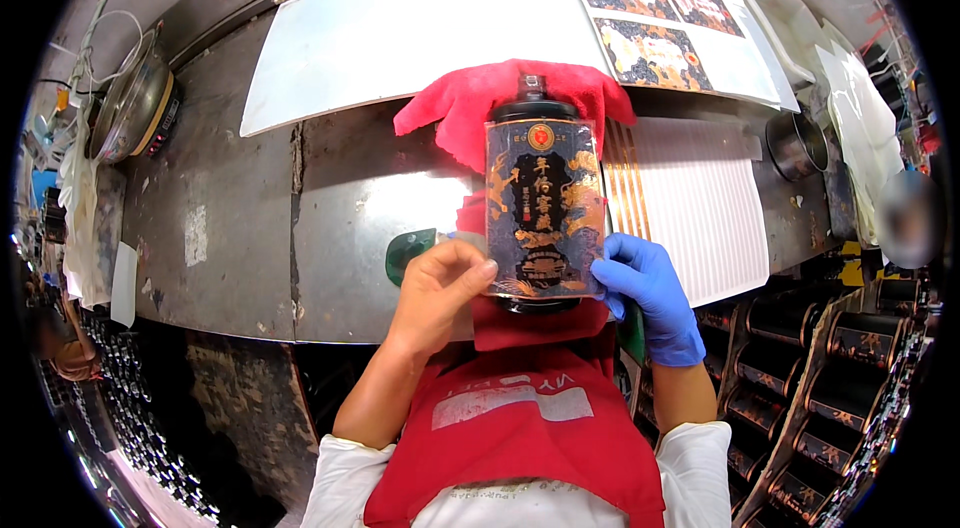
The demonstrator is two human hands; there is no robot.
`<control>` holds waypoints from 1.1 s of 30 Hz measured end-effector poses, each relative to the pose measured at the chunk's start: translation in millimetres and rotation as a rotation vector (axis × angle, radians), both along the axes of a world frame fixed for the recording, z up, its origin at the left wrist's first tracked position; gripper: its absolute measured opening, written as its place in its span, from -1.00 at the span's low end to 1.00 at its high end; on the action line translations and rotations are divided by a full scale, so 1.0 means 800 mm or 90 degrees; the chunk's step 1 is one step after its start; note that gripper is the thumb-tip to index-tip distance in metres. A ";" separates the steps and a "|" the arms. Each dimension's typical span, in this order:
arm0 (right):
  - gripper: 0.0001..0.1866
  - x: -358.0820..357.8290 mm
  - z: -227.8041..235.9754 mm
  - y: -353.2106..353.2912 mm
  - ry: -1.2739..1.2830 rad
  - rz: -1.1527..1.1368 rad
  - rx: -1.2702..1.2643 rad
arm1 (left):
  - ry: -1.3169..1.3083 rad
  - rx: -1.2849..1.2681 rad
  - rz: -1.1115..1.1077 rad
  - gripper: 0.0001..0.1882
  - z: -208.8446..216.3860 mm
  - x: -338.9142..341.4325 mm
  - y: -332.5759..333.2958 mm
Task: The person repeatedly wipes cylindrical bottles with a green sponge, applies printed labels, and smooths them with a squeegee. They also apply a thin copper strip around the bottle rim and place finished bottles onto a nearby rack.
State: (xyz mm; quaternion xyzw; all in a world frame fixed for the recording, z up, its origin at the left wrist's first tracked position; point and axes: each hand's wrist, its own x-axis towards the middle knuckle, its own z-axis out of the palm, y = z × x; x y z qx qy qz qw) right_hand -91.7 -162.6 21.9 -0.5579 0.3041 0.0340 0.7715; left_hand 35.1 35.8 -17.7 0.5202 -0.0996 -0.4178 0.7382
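A black bottle [535, 110] lies on a folded red cloth [450, 113], its neck pointing away from me. Over its front is a dark label [500, 203] with gold and orange patterns. My bare left hand [437, 285] pinches the label's lower left corner between thumb and fingers. At the lower right corner, my right hand [652, 296], in a blue glove, has its thumb and fingers closed on the label's edge. How much of the label touches the bottle I cannot tell. A dark green scraper [408, 254] lies on the table just left of my left hand.
Beyond the cloth, a white board [400, 43] carries printed label sheets [650, 53]. Right of the bottle lies a ridged white sheet [705, 203] with gold strips [628, 178]. A metal pot [797, 145] stands farther right, a round metal pan [135, 113] far left. Black bottles [862, 343] fill racks at lower right.
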 end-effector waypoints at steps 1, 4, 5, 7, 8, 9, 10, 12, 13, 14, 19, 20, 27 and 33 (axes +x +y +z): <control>-0.83 -0.001 0.001 0.000 -0.005 -0.003 0.006 | 0.006 -0.002 0.001 -0.90 0.002 0.000 0.000; -0.84 -0.002 -0.001 0.000 -0.018 -0.009 0.037 | -0.001 -0.006 -0.009 -0.91 0.000 0.001 0.002; -0.84 -0.003 -0.001 0.000 -0.026 -0.012 0.051 | -0.007 -0.002 -0.005 -0.91 0.000 0.001 0.002; -0.84 -0.004 -0.001 0.001 -0.041 -0.018 0.080 | -0.020 0.006 0.003 -0.91 -0.001 0.000 0.002; -0.84 -0.004 0.000 0.002 -0.041 -0.020 0.075 | -0.039 0.008 0.017 -0.91 0.000 -0.001 0.001; -0.84 -0.004 0.002 0.002 -0.041 -0.022 0.071 | -0.058 0.010 0.031 -0.91 0.002 -0.003 0.001; -0.84 -0.004 0.003 0.003 -0.042 -0.024 0.065 | -0.077 0.011 0.045 -0.91 0.003 -0.005 0.001; -0.84 -0.003 0.005 0.003 -0.034 -0.028 0.075 | -0.118 0.029 0.022 -0.90 0.004 -0.007 0.004; -0.84 -0.002 0.005 0.003 -0.030 -0.028 0.081 | -0.138 0.039 0.012 -0.90 0.003 -0.007 0.005; -0.84 -0.002 0.006 0.004 -0.032 -0.033 0.083 | -0.136 0.058 0.013 -0.90 0.005 -0.007 0.005; -0.84 -0.003 0.011 0.007 -0.049 -0.044 0.093 | -0.132 0.077 0.064 -0.87 0.028 -0.011 0.003; -0.84 -0.003 0.011 0.007 -0.041 -0.044 0.084 | -0.147 0.089 0.055 -0.87 0.026 -0.011 0.004; -0.84 -0.005 -0.010 0.006 0.016 -0.044 0.014 | -0.175 0.136 0.000 -0.84 0.008 -0.006 0.005; -0.86 -0.009 -0.008 0.000 0.016 -0.010 0.026 | -0.124 0.081 -0.009 -0.84 -0.003 -0.001 0.011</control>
